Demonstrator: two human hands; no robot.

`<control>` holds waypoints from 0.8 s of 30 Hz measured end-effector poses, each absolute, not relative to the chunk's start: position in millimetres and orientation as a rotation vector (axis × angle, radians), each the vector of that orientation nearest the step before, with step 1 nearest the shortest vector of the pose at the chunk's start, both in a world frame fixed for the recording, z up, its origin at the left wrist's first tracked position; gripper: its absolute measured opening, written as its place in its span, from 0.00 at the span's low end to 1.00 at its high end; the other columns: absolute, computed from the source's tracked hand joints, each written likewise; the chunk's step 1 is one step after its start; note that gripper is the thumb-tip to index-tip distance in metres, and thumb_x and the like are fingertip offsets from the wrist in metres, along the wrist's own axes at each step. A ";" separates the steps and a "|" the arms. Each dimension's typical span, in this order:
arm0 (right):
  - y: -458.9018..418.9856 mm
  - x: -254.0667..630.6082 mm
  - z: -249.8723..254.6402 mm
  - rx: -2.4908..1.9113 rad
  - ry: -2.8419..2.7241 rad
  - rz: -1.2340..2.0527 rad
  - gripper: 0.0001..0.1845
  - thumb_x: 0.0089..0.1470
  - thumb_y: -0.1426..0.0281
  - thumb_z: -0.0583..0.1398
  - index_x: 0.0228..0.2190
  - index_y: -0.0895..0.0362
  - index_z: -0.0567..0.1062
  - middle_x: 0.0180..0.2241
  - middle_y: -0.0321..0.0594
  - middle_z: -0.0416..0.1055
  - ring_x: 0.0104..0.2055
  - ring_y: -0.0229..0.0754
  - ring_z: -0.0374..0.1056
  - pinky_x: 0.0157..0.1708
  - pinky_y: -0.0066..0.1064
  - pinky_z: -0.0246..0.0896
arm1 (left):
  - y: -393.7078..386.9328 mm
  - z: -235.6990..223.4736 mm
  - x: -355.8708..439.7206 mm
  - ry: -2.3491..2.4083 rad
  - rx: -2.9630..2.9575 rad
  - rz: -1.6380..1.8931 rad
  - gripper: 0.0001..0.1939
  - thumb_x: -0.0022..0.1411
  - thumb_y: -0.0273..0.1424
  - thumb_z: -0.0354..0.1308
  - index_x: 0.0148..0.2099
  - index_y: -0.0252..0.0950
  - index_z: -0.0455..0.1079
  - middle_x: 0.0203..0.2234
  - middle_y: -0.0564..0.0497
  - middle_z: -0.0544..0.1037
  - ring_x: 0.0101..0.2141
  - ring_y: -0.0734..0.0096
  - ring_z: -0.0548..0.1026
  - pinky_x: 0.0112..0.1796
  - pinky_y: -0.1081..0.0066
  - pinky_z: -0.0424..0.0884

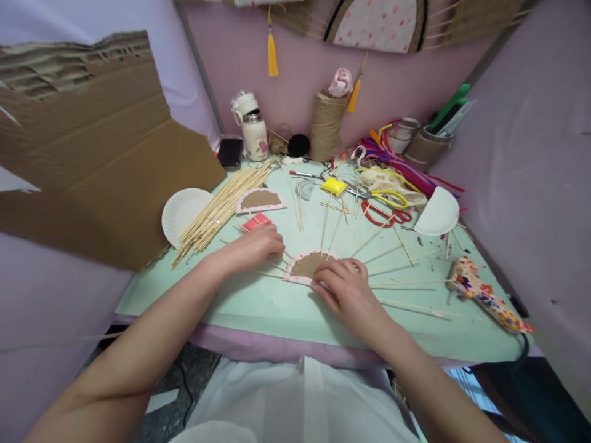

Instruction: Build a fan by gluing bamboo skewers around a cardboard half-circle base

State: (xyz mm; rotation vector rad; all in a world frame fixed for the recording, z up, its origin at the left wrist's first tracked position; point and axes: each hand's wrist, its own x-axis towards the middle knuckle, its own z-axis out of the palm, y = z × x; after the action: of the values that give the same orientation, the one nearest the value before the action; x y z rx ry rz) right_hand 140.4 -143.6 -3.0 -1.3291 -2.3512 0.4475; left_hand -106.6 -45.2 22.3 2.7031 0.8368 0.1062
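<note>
A small cardboard half-circle with a pink-and-white dotted fabric border lies near the table's front edge. Thin wooden sticks fan out from it like rays to the left, back and right. My right hand rests over its right part, fingers bent and thumb at the lower edge, gripping it. To its left, my left hand has its fingers curled together around a thin stick that runs toward the half-circle; the fingertips are partly hidden. A red packet lies just behind my left hand.
A bundle of sticks overlaps a paper plate at left, beside a large cardboard sheet. Behind are another half-circle, scissors, a twine roll and a bottle. A flower-patterned glue gun lies right.
</note>
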 end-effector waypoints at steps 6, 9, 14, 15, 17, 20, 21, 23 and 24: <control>-146.5 134.7 -6.1 -1.299 -2.363 0.423 0.08 0.64 0.68 0.55 0.36 0.53 0.73 0.40 0.39 0.75 0.47 0.44 0.64 0.55 0.42 0.44 | -47.0 18.3 -107.3 0.824 2.765 0.121 0.15 0.58 0.15 0.49 0.27 0.35 0.70 0.25 0.48 0.73 0.32 0.65 0.61 0.44 0.63 0.59; -147.1 134.6 -6.6 -1.287 -2.356 0.424 0.08 0.64 0.68 0.54 0.36 0.53 0.73 0.40 0.39 0.75 0.47 0.45 0.64 0.55 0.43 0.45 | -47.6 16.0 -107.5 0.822 2.765 0.149 0.15 0.59 0.15 0.48 0.26 0.35 0.70 0.25 0.49 0.73 0.31 0.66 0.61 0.46 0.62 0.59; -147.0 135.1 -7.6 -1.261 -2.334 0.396 0.08 0.64 0.68 0.55 0.35 0.53 0.73 0.39 0.40 0.75 0.47 0.45 0.65 0.54 0.44 0.46 | -48.5 17.6 -105.9 0.828 2.763 0.135 0.16 0.60 0.15 0.48 0.25 0.35 0.68 0.25 0.49 0.73 0.31 0.66 0.61 0.44 0.64 0.59; -147.0 135.1 -8.2 -1.261 -2.333 0.389 0.07 0.64 0.69 0.55 0.35 0.53 0.73 0.39 0.39 0.75 0.46 0.45 0.65 0.54 0.43 0.46 | -48.5 17.7 -105.8 0.827 2.765 0.133 0.16 0.60 0.15 0.48 0.25 0.35 0.68 0.25 0.49 0.73 0.31 0.66 0.61 0.44 0.64 0.59; -146.9 134.9 -9.8 -1.256 -2.328 0.384 0.07 0.64 0.69 0.55 0.35 0.53 0.73 0.39 0.39 0.75 0.46 0.45 0.65 0.54 0.44 0.47 | -48.4 17.3 -105.8 0.829 2.766 0.133 0.15 0.60 0.15 0.48 0.25 0.35 0.68 0.25 0.49 0.73 0.31 0.66 0.61 0.44 0.64 0.59; -146.8 135.0 -11.5 -1.235 -2.322 0.384 0.07 0.64 0.69 0.55 0.36 0.52 0.73 0.39 0.40 0.75 0.46 0.46 0.65 0.54 0.45 0.47 | -48.2 16.8 -106.0 0.836 2.774 0.123 0.15 0.60 0.15 0.48 0.26 0.35 0.69 0.25 0.49 0.73 0.32 0.65 0.61 0.44 0.64 0.59; -146.8 135.2 -11.3 -1.231 -2.320 0.380 0.07 0.64 0.69 0.55 0.36 0.53 0.73 0.39 0.40 0.75 0.46 0.46 0.65 0.54 0.45 0.46 | -48.2 17.3 -106.0 0.837 2.779 0.116 0.15 0.60 0.16 0.48 0.26 0.35 0.69 0.25 0.49 0.73 0.32 0.65 0.62 0.44 0.63 0.59; -147.1 136.3 -9.0 -1.235 -2.319 0.368 0.07 0.64 0.69 0.55 0.36 0.53 0.74 0.40 0.40 0.75 0.46 0.46 0.65 0.54 0.45 0.46 | -48.4 19.6 -105.6 0.840 2.793 0.096 0.15 0.62 0.18 0.49 0.27 0.35 0.70 0.25 0.49 0.73 0.32 0.65 0.62 0.43 0.63 0.59; -147.3 137.5 -6.8 -1.242 -2.316 0.360 0.07 0.64 0.69 0.55 0.36 0.53 0.74 0.40 0.39 0.75 0.47 0.45 0.65 0.54 0.44 0.46 | -48.5 21.4 -105.4 0.844 2.799 0.080 0.15 0.63 0.19 0.49 0.27 0.35 0.70 0.24 0.48 0.73 0.32 0.65 0.62 0.41 0.64 0.59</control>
State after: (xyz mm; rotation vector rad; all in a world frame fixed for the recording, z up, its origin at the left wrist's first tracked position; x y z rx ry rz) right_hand 137.5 -147.3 -6.8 -1.2423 -2.3157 0.3600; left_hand -105.4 -48.5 21.4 2.7993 0.8436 0.0795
